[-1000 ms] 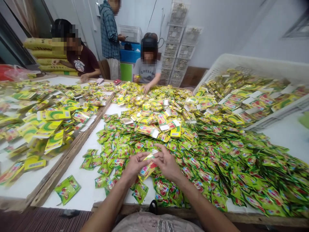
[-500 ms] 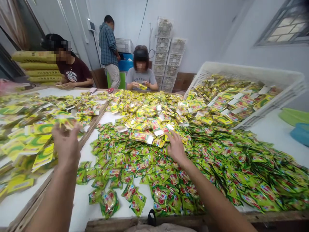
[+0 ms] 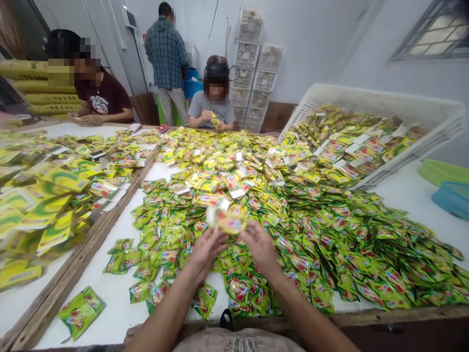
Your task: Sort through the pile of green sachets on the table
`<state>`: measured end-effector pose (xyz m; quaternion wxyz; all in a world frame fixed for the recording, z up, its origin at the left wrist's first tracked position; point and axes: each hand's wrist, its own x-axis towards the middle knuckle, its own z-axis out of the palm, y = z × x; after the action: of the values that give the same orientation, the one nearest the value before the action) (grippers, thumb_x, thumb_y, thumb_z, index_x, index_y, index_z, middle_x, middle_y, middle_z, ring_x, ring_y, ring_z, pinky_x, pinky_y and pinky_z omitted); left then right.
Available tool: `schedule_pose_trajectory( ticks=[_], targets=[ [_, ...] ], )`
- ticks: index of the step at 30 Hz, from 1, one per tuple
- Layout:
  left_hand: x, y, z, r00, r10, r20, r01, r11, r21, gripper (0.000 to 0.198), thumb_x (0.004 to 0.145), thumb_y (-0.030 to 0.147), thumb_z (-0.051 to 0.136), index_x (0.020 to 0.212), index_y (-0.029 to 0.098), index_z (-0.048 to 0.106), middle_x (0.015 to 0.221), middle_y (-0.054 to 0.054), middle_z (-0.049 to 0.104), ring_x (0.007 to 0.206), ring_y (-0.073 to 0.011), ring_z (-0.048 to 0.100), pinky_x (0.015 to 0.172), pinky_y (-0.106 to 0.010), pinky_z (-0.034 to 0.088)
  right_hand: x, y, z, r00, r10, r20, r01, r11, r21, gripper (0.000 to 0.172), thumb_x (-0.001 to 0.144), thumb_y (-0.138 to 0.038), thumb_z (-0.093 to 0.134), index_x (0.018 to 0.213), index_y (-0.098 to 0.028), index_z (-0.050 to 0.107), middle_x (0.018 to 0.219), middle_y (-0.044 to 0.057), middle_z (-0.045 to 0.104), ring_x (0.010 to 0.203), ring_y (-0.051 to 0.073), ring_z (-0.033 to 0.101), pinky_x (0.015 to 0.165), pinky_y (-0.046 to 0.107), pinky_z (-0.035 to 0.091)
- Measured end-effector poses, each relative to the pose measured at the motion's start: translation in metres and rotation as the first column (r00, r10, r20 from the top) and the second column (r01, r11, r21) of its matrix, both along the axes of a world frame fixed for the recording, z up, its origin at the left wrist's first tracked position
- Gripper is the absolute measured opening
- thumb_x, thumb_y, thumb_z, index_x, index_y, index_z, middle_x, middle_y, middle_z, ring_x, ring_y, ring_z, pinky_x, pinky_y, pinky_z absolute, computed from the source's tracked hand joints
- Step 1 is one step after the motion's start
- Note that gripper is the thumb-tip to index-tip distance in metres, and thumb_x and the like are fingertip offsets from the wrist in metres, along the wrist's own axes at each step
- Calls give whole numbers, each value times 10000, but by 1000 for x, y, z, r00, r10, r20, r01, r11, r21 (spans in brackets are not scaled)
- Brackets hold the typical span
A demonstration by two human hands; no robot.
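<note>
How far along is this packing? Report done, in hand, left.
Done, it seems: yellow packs heaped on the left table and in the white crate. In hand: the left hand and right hand hold one yellow pack together. Left: the big heap of green sachets.

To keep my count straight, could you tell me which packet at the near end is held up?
The yellowish packet held between left hand and right hand; those around it lie in the heap.

White crate point(image 3: 421, 105), resting on the table. Just right of it: green basin point(image 3: 445, 171) and blue bowl point(image 3: 452, 198). Left of it, by the wall: stacked white baskets point(image 3: 256, 68), seated person in grey point(image 3: 214, 105), standing person in checked shirt point(image 3: 166, 54). Farther left: yellow sacks point(image 3: 32, 85).
</note>
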<state>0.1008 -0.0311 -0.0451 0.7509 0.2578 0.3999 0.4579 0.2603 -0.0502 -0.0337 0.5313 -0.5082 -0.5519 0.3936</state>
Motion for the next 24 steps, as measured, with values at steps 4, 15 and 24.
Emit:
schedule_pose_trajectory(
  ticks=[4, 15, 24],
  targets=[
    [-3, 5, 2, 988, 149, 46, -152, 984, 88, 439, 587, 320, 782, 940, 154, 578, 874, -60, 709, 751, -177, 664, 687, -270, 512, 0, 1, -4, 961, 110, 252, -105, 994, -35, 253, 814, -367, 572, 991, -190, 608, 898, 57, 675, 836, 204, 622, 758, 336, 486],
    [-30, -7, -14, 931, 31, -363, 63, 968, 244, 358, 640, 362, 725, 909, 160, 601, 887, -56, 699, 778, -189, 648, 683, -261, 490, 41, 75, -18, 829, -180, 530, 73, 974, 216, 218, 850, -323, 477, 748, -203, 628, 704, 36, 641, 669, 187, 573, 648, 301, 415],
    [-37, -11, -20, 956, -108, -272, 174, 958, 230, 364, 678, 343, 698, 987, 162, 634, 950, -71, 696, 800, -202, 643, 722, -291, 489, 14, 22, -12, 950, 155, 273, -128, 985, -115, 358, 803, -483, 506, 600, -202, 416, 537, -54, 334, 499, 108, 314, 471, 221, 260]
  ],
)
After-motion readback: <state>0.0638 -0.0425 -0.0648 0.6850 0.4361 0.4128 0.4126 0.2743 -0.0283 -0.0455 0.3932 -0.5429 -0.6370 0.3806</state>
